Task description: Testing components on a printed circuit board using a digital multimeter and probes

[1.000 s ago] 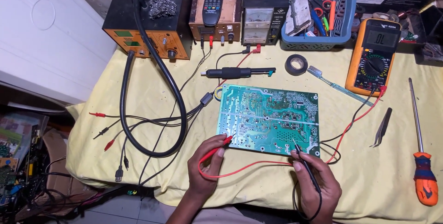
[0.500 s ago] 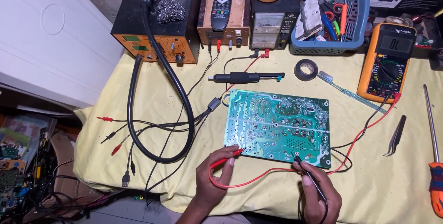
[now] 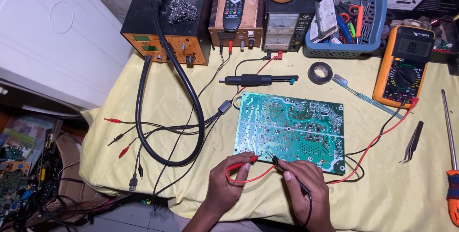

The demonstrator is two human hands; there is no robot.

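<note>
Bench: a yellow cloth [image 3: 143, 165] covers it; along the far edge stand an orange station [image 3: 165, 41], two supplies with a remote on top, and a blue basket [image 3: 373, 45].
Board: the green board [image 3: 290, 130] lies flat, solder side up, at the middle of the cloth, its near edge just in front of both hands.
Meter: the orange meter [image 3: 404, 64] sits at the right, well apart from the board, screen up. Its leads run across the cloth to the hands.
Loose tools: a tape roll [image 3: 319, 72], a brush, tweezers [image 3: 413, 141] and a screwdriver [image 3: 452, 184] lie at the right; a black iron lies above the board.
Left hand: the left hand [image 3: 224, 186] is closed around the red probe [image 3: 241, 164], tip on the board's near edge.
Right hand: the right hand [image 3: 303, 182] pinches the black probe [image 3: 273, 158], its tip close beside the red one on the same edge.
Doing it well: I judge the step to be probing two neighbouring solder points. Keep each tip upright on its own pad so the tips do not bridge. Resting the heels of the hands on the cloth should steady them. Hold the tips still long enough for the meter to settle, and look to the screen without shifting them.
Risk: the slack red lead loops under the hands and could tug a tip off its pad.
</note>
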